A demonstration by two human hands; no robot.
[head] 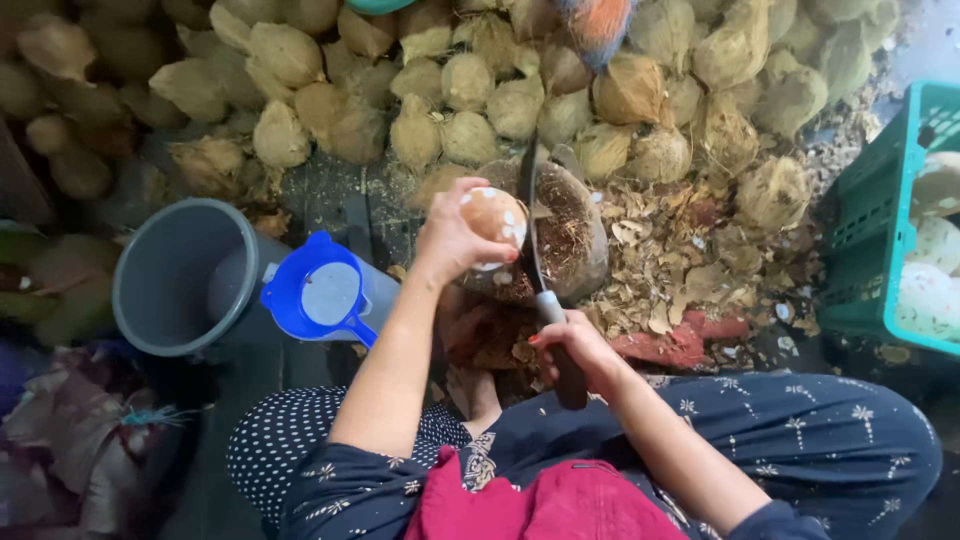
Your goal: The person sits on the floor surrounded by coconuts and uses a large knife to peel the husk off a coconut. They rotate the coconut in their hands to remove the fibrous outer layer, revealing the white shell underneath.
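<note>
My left hand (pixel 452 238) grips a partly peeled coconut (pixel 494 216), brown with white patches, held over a round chopping block (pixel 575 240) strewn with fibre. My right hand (pixel 570 345) is closed on the dark handle of a long knife (pixel 530 225). Its blade points away from me and lies against the coconut's right side. Both forearms reach out over my lap in dark patterned cloth.
A heap of husked coconuts (pixel 470 90) fills the back. At left stand a grey bucket (pixel 175 275) and a blue funnel-like strainer (pixel 325 292). A green crate (pixel 885 235) with peeled white coconuts sits at right. Husk scraps (pixel 690 265) litter the floor.
</note>
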